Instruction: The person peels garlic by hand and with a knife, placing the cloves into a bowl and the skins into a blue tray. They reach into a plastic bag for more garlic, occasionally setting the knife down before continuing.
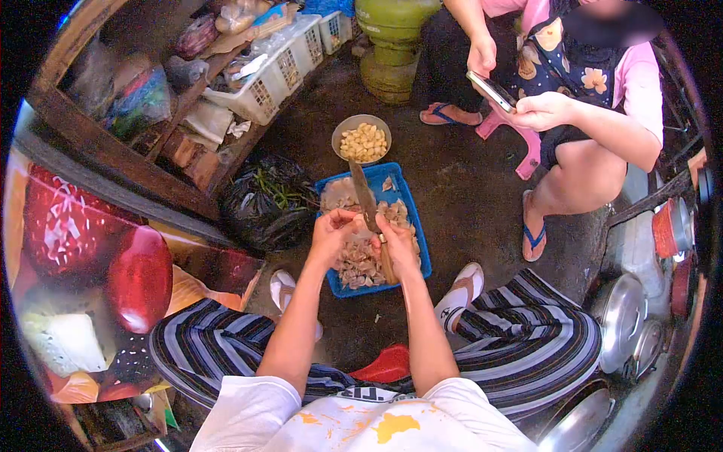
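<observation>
My right hand is wrapped round the wooden handle of a knife, whose wide blade points away from me. Close beside the blade, my left hand has its fingers pinched, seemingly on a garlic clove mostly hidden by the fingertips. Both hands are above a blue plastic basket on the floor, which holds unpeeled garlic cloves and papery skins. Just beyond the basket stands a pale bowl with peeled garlic cloves in it.
A black plastic bag with green stalks lies left of the basket. Another person sits at front right, holding a phone. Green gas cylinders stand behind; a shelf lines the left, metal pots the right.
</observation>
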The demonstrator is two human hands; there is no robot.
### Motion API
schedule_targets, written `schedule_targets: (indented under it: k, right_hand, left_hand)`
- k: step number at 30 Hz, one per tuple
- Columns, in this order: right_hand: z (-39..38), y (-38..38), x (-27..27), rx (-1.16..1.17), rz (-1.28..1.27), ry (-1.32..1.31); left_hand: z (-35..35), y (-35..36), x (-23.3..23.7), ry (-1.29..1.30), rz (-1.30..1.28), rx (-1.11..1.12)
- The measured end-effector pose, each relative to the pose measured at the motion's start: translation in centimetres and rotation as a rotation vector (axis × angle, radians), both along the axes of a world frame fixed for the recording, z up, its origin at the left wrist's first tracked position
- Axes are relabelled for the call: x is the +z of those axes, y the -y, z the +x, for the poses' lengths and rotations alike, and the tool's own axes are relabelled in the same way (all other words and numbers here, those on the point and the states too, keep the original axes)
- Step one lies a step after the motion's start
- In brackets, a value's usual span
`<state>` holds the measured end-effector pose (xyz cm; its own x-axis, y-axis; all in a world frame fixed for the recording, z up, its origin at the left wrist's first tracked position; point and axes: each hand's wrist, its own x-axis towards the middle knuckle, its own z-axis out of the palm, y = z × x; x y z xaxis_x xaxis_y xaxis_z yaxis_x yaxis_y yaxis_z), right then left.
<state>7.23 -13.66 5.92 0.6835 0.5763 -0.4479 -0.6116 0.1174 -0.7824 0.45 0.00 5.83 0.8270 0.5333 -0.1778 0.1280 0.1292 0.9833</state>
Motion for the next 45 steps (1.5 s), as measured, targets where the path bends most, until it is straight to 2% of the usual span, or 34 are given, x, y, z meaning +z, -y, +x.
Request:
schedule_targets:
  k: [5, 8, 11, 14, 15, 18, 21, 24, 27, 30, 34, 36, 39, 42, 45]
  right_hand:
    - [0.3, 0.1, 0.3, 0.008, 0.078, -0.083]
    - [0.3, -0.1, 0.3, -0.026, 0.042, -0.089]
    - [-0.1, -0.5, 1.1, -0.086, -0.08, 0.027]
    - [-0.4, -1.0, 0.5, -0.154, -0.09, 0.181]
    - [-0.4, -1.2, 0.2, -0.176, -0.07, 0.231]
    - [-0.4, -1.2, -0.5, -0.138, -0.119, 0.327]
    - [-0.5, -1.2, -0.5, -0.159, -0.128, 0.276]
    - [-0.2, -0.6, -0.2, -0.185, -0.22, 0.177]
    - [0.4, -0.2, -2.1, -0.163, -0.248, 0.179]
    - [0.7, 0.1, -3.6, -0.208, -0.283, 0.241]
    - [1.2, 0.2, -4.2, -0.204, -0.428, 0.587]
    - [1.2, 0.3, -3.8, -0.161, -0.561, 0.833]
    - [0.8, 0.5, -2.6, -0.083, -0.775, 1.045]
    - [0.4, 0.8, -0.9, 0.004, -0.804, 0.937]
    - [0.5, 0.9, -0.8, 0.1, -0.852, 0.948]
  left_hand:
    - [-0.4, -1.4, 0.0, 0.076, -0.243, -0.141]
    - [-0.1, -1.0, 0.0, 0.093, -0.236, -0.111]
    - [0.4, 1.1, 0.7, 0.085, 0.384, 0.035]
    - [0.3, 2.2, 2.0, 0.119, 1.136, -0.027]
    - [0.4, 2.5, 1.2, 0.047, 1.082, -0.052]
    - [0.4, 2.7, -0.7, 0.045, 1.038, 0.006]
    - [0.6, 2.7, -1.8, 0.155, 1.011, 0.033]
    - [0.6, 3.1, -2.4, 0.103, 0.773, 0.088]
    - [0.9, 3.6, -2.2, 0.095, 0.302, 0.122]
    - [1.3, 2.6, -1.9, 0.235, -0.232, 0.219]
    - [0.5, 1.0, -1.1, 0.374, -0.499, 0.137]
    - [0.6, 0.5, -1.1, 0.379, -0.542, 0.123]
    - [0.8, 0.4, -1.5, 0.342, -0.535, 0.148]
    - [0.6, 0.7, -1.3, 0.297, -0.502, 0.19]
    - [0.3, 0.8, -1.1, 0.273, -0.529, 0.208]
